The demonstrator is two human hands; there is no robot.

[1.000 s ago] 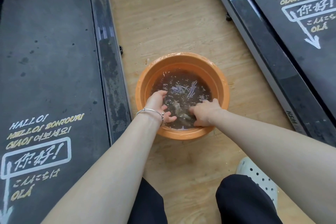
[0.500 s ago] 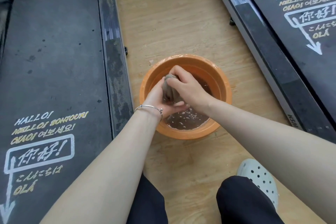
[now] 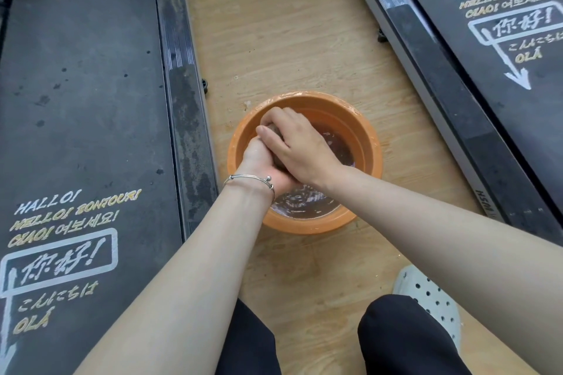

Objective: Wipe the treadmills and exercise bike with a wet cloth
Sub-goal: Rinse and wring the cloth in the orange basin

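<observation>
1. The cloth point(image 3: 272, 133), a dark wet wad, sat bunched between my two hands above the left half of the basin, only a small patch of it showing.
2. My right hand point(image 3: 300, 148) lay over the top, fingers curled down around the wad and clamped on it.
3. My left hand point(image 3: 262, 163) gripped the same wad from below and from the left, its fingers mostly hidden under my right hand; a thin silver bracelet point(image 3: 250, 180) circled that wrist.
4. Beneath my hands the orange basin point(image 3: 370, 143) stood on the wooden floor point(image 3: 274, 24), holding murky brown water point(image 3: 300, 202).
5. A treadmill point(image 3: 85, 100) ran along the left of the basin and a second treadmill point(image 3: 487, 70) along the right, each belt printed with greetings in several languages.
6. My knees in black trousers point(image 3: 402, 341) and a white perforated shoe point(image 3: 432, 298) showed at the bottom edge.
</observation>
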